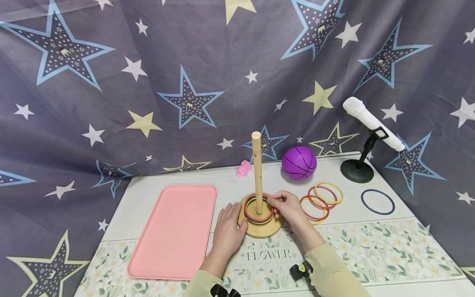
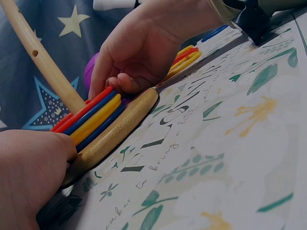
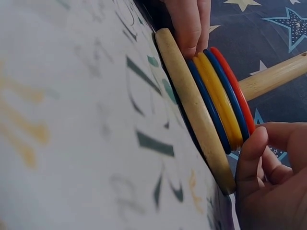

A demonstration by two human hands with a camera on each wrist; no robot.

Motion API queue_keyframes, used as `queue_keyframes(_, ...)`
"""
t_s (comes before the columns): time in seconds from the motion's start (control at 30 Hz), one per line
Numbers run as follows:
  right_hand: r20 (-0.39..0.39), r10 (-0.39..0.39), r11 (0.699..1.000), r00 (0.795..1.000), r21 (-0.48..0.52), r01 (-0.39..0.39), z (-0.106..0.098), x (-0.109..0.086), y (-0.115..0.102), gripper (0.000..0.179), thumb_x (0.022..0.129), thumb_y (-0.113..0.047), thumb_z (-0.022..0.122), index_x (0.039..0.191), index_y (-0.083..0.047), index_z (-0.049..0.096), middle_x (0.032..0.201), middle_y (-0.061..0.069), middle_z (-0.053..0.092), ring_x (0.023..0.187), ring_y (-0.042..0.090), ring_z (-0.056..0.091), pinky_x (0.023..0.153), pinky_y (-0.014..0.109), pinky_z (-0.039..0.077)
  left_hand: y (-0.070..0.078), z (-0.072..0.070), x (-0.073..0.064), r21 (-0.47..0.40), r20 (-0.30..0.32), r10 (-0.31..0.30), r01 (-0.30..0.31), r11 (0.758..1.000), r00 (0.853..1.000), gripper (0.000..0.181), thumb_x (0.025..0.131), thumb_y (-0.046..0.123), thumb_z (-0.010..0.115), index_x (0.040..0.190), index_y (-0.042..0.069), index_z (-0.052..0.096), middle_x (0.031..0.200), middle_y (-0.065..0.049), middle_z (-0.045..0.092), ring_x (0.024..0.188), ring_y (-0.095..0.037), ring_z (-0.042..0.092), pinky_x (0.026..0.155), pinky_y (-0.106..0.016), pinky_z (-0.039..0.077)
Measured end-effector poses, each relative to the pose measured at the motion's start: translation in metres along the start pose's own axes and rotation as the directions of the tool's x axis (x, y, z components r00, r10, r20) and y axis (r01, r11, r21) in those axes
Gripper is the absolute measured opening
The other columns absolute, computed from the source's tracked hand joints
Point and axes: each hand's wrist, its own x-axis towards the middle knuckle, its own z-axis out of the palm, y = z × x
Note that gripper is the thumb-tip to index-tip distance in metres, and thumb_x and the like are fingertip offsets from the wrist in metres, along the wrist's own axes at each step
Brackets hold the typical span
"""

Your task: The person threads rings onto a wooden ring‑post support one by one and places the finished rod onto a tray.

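A wooden peg point(image 1: 257, 173) stands upright on a round wooden base point(image 1: 261, 232). Blue and yellow rings point(image 3: 216, 98) lie stacked around its foot, with a red ring point(image 3: 233, 91) on top. My right hand point(image 1: 289, 206) pinches the right edge of the red ring between thumb and bent fingers. On the other side, my left hand point(image 1: 229, 229) rests against the base, fingers relaxed along its left edge and thumb at the front. In the left wrist view, the left thumb lies right by the ends of the lower rings.
Several red and yellow rings point(image 1: 322, 203) overlap right of the base, with a blue ring point(image 1: 378, 213) farther right. A pink tray point(image 1: 172, 231) lies at left. Behind are a purple ball point(image 1: 299, 162), a small pink object point(image 1: 243, 168) and a white microphone point(image 1: 372, 121) on a black stand point(image 1: 357, 170).
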Motion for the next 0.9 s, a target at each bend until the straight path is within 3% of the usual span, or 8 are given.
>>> queue_keyframes(0.57,-0.003,0.005,1.000,1.000,-0.017,-0.005,0.0022,0.0037,0.0023,0.013,0.100,-0.004,0.077,0.109,0.003,0.070,0.081,0.009,0.067,0.056,0.010,0.055,0.048,0.020,0.051,-0.0004,-0.0014,0.0006,-0.007,0.002,-0.001,0.001,1.000,1.000,0.057,0.103,0.018,0.070,0.153,-0.006,0.059,0.156,-0.024,0.060,0.155,-0.043,0.045,0.133,-0.059,0.026)
queue_keyframes(0.9,0.002,-0.013,1.000,1.000,-0.027,0.013,0.0020,0.0019,0.0025,0.022,0.100,-0.008,0.079,0.114,0.004,0.069,0.083,0.004,0.062,0.060,0.012,0.057,0.047,0.021,0.052,0.0003,-0.0009,0.0002,-0.005,0.007,-0.011,0.011,1.000,1.000,0.057,0.103,0.018,0.070,0.153,-0.006,0.059,0.157,-0.024,0.060,0.155,-0.043,0.045,0.133,-0.060,0.026)
